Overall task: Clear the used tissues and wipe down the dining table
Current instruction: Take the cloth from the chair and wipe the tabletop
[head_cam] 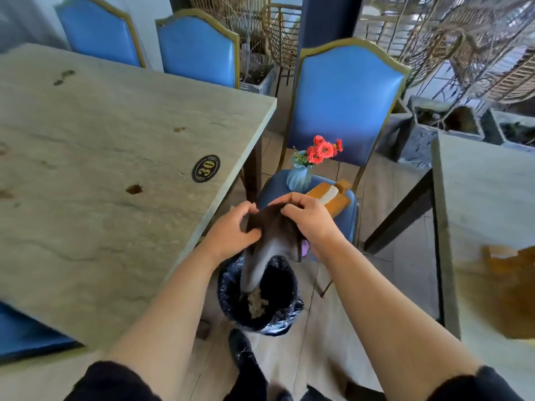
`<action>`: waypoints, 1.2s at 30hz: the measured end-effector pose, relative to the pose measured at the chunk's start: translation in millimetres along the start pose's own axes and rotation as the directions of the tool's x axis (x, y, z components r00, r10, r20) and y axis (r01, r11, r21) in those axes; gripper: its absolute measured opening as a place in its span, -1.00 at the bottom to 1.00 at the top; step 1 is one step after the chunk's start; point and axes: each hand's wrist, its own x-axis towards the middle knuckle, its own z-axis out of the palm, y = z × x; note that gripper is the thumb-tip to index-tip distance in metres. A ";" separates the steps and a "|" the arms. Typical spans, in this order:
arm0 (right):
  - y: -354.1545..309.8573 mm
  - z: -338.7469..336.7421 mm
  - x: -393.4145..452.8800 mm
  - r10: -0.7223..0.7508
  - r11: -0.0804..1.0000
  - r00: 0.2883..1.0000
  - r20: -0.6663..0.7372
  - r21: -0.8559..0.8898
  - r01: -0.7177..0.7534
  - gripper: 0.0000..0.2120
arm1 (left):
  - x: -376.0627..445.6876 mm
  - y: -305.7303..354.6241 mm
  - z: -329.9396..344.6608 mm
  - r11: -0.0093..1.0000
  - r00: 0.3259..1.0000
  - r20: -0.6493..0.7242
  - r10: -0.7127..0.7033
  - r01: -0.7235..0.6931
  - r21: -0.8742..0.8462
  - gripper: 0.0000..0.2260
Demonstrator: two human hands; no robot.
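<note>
A dark brown cloth [275,230] hangs between both hands above a black-lined waste bin [231,296] on the floor. My left hand [231,230] grips the cloth's left edge and my right hand [307,218] pinches its top right edge. The cloth's pale lower end droops into the bin, where crumpled tissue scraps [256,302] lie at the bottom. The dining table [86,175], pale stone-look with a "30" badge [206,168], stands to the left with several brown stains [134,189] on its top.
A blue chair [344,99] just beyond the bin carries a blue vase of red flowers [301,175] and a wooden tissue box [330,198]. Two more blue chairs [199,47] stand behind the table. A second table [489,204] is at the right.
</note>
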 end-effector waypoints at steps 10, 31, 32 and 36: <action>-51.4 42.7 -23.9 -0.293 0.909 0.954 0.066 -0.288 0.300 -0.78 | -71.5 9.9 -65.3 0.982 0.941 -0.310 -0.139 0.171 0.080 -0.89; -39.2 260.7 -39.6 -0.104 0.993 0.990 -0.099 0.047 0.109 -0.51 | -142.8 -55.9 -237.8 0.889 0.932 -0.328 -0.157 -0.011 -0.458 -0.71; -39.6 268.6 -39.6 -0.138 0.987 0.988 -0.066 0.069 0.143 -0.55 | -145.7 -58.9 -243.8 0.880 0.941 -0.302 -0.150 -0.012 -0.474 -0.70; -49.6 290.2 -43.2 -0.152 0.978 0.988 -0.024 0.137 0.154 -0.81 | -156.1 -79.4 -267.5 0.868 0.961 -0.239 -0.141 0.004 -0.497 -0.69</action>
